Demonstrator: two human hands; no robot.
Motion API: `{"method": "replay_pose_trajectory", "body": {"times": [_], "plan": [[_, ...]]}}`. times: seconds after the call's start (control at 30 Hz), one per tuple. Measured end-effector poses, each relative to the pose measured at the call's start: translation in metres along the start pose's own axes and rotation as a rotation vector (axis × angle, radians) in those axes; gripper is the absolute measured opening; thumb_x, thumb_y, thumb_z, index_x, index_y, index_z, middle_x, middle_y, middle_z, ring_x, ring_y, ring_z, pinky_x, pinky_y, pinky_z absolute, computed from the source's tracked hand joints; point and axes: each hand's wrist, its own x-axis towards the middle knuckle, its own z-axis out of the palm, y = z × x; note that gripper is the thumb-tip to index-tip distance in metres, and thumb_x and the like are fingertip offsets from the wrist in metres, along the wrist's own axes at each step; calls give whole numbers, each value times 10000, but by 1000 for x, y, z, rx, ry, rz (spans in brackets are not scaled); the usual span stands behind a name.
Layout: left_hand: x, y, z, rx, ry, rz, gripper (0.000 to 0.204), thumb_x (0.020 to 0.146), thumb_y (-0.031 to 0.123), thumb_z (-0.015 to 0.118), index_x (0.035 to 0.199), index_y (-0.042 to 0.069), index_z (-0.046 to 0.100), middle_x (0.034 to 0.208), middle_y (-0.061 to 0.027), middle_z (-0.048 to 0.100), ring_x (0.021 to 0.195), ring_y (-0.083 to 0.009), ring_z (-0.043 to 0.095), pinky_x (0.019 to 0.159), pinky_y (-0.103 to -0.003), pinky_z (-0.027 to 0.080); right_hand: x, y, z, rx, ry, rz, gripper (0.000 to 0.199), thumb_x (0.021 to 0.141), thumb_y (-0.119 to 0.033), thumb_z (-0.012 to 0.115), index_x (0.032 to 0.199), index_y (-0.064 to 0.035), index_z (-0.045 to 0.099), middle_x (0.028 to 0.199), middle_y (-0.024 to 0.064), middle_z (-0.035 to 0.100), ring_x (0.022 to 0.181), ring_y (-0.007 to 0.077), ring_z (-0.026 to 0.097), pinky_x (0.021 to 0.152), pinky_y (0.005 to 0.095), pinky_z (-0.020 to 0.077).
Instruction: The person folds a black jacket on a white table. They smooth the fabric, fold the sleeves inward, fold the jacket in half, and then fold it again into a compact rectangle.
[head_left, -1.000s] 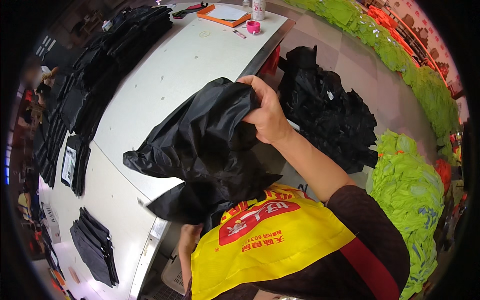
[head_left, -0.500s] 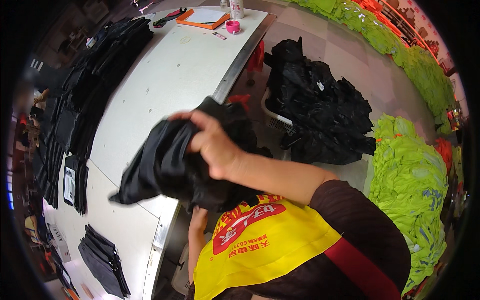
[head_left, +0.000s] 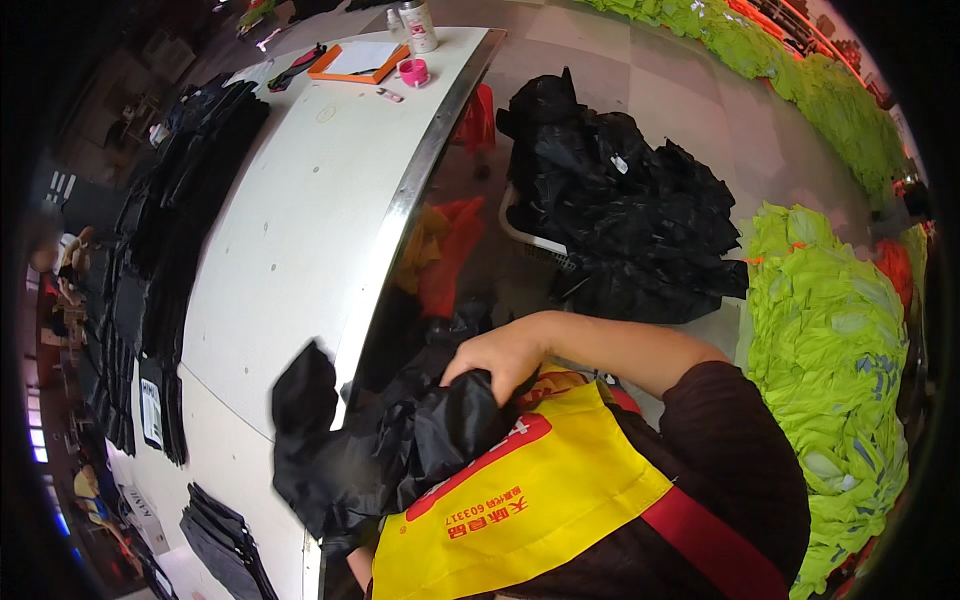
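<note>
A crumpled black garment point(head_left: 400, 450) hangs bunched in front of my yellow apron point(head_left: 520, 510), partly over the table's edge. My right hand point(head_left: 505, 360) grips its upper right part, fingers curled into the fabric. Only a sliver of my left forearm point(head_left: 361, 566) shows below the cloth. The left hand itself is hidden behind the garment, so its fingers cannot be seen. What the black piece is exactly does not show; it is thin, slightly shiny fabric.
A white table point(head_left: 290, 240) carries long stacks of folded black garments point(head_left: 165, 230) and a smaller pile point(head_left: 225, 540). At its far end sit an orange tray point(head_left: 358, 62) and a pink tape roll point(head_left: 412, 72). Black clothes point(head_left: 630, 220) overflow a basket at right, beside lime-green garments point(head_left: 825, 400).
My right hand has moved down and to the right, drawing the black garment off the tabletop toward my body. My left forearm is now more covered by cloth. The view has shifted slightly.
</note>
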Motion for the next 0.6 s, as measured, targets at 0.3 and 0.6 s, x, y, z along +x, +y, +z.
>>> {"method": "replay_pose_trajectory", "body": {"times": [0.3,0.6], "plan": [[14,81,-53,83,399,360,784,741,317,732,1357,-4,368,1340,-68,426,1254,-171,365,1035,-279,275,-50,-48,-91,220,-108,-562,834,677,-604,704,1164,50,531,1080,138,584,1015,199,553,869,321,426],[-58,-90,-41,-141,-194,-338,841,709,328,771,1362,-5,358,1341,-44,417,1246,-160,367,1024,-266,289,-25,-18,-36,382,28,279,639,738,-335,732,1179,61,491,1100,98,572,1008,183,525,884,297,418]]}}
